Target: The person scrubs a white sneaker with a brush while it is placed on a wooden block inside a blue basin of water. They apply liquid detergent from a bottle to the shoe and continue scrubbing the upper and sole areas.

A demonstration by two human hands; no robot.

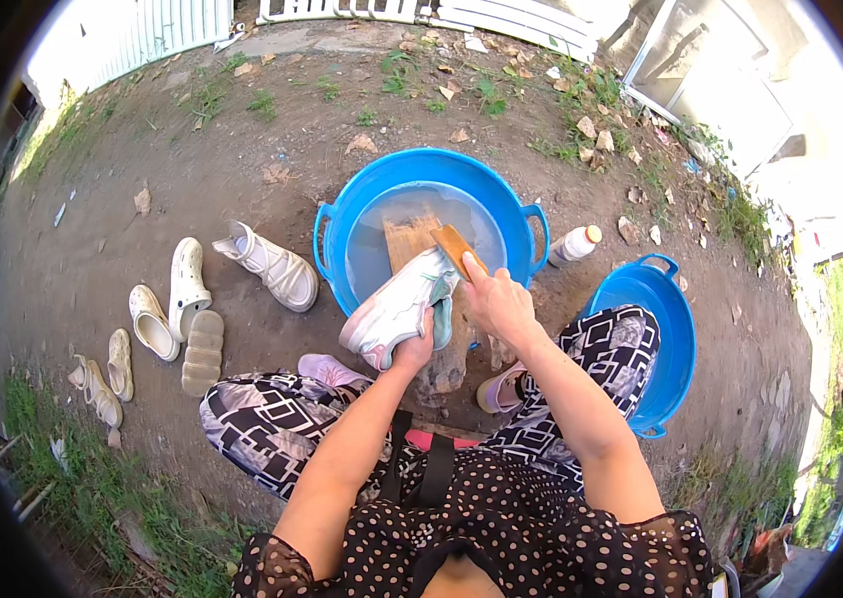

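My left hand (415, 345) grips a white sneaker (395, 303) with pink and green patches, near its ankle opening. The shoe is tilted over the near rim of a large blue plastic basin (421, 161). In my right hand (500, 299) is a wooden-backed brush (455, 247), held against the far end of the sneaker. The brush's bristles are hidden from this view. Shallow cloudy water (369, 254) stands in the basin. A wooden board (406, 228) leans into it, partly covered by the shoe.
A white bottle with an orange cap (575, 245) stands right of the basin. Farther right, a second blue basin (679, 336) sits partly behind my knee. On the left lie a white high-top shoe (268, 269), white clogs (186, 288), an upturned sole (203, 353) and small sandals (102, 392).
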